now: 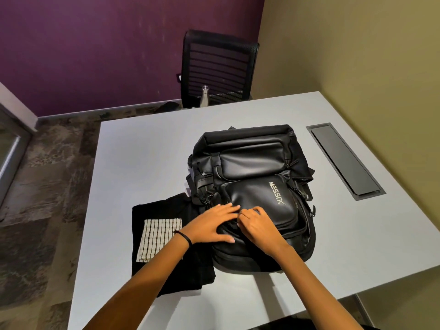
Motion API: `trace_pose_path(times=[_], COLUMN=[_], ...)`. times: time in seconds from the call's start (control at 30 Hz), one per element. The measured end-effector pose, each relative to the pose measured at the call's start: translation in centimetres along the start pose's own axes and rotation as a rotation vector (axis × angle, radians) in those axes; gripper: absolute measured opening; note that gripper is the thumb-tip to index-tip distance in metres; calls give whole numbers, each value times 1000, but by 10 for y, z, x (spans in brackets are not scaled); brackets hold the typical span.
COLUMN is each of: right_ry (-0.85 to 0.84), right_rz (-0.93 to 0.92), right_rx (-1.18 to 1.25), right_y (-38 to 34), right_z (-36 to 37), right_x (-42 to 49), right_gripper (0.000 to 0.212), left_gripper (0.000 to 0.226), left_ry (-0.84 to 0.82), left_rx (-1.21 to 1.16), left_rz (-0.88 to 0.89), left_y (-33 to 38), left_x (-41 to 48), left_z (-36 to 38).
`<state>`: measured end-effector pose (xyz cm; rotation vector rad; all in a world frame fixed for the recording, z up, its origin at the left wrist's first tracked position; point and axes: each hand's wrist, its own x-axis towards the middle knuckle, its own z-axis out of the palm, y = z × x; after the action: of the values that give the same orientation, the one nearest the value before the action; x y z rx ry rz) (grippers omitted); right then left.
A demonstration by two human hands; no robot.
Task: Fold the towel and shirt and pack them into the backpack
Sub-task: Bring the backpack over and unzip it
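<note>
A black backpack (pixel 252 167) lies flat on the grey table (pixel 142 158), its front pockets facing up. To its left a folded black shirt (pixel 164 208) lies on the table, with a folded white striped towel (pixel 159 234) on top of it. My left hand (pixel 212 225) rests flat with straight fingers on the near end of the backpack. Beside it my right hand (pixel 257 222) has its fingers curled and pinches something small on the backpack's front, seemingly a zipper pull; the pinched part is hidden by the fingers.
A black mesh office chair (pixel 216 67) stands behind the table's far edge, with a steel bottle (pixel 204 96) in front of it. A dark cable hatch (pixel 345 160) is set into the table at the right. Walls close in behind and to the right.
</note>
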<state>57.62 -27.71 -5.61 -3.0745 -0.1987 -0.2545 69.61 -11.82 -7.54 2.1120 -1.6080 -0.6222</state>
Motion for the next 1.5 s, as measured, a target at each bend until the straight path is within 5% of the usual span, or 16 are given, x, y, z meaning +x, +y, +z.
trace_pose_path(times=[0.27, 0.4, 0.6, 0.73, 0.93, 1.1, 1.5], right_ry=[103, 162, -271, -563, -528, -445, 46], right_rz=[-45, -28, 145, 272, 298, 233, 73], right_rx=[0, 95, 288, 334, 419, 404, 587], right_y=[6, 1, -5, -9, 0, 1, -51], right_z=[-12, -16, 12, 33, 48, 27, -6], right_x=[0, -21, -80, -113, -129, -108, -24], right_gripper=[16, 24, 64, 71, 99, 50, 24], left_gripper=[32, 38, 34, 32, 33, 29, 40], left_ry=[49, 149, 303, 485, 277, 172, 173], left_rx=[99, 68, -27, -148, -77, -48, 12], left_rz=[-45, -165, -194, -198, -145, -101, -61], left_y=[13, 13, 15, 25, 25, 23, 14], left_x=[24, 27, 31, 33, 25, 5, -38], left_z=[2, -5, -9, -19, -4, 31, 35])
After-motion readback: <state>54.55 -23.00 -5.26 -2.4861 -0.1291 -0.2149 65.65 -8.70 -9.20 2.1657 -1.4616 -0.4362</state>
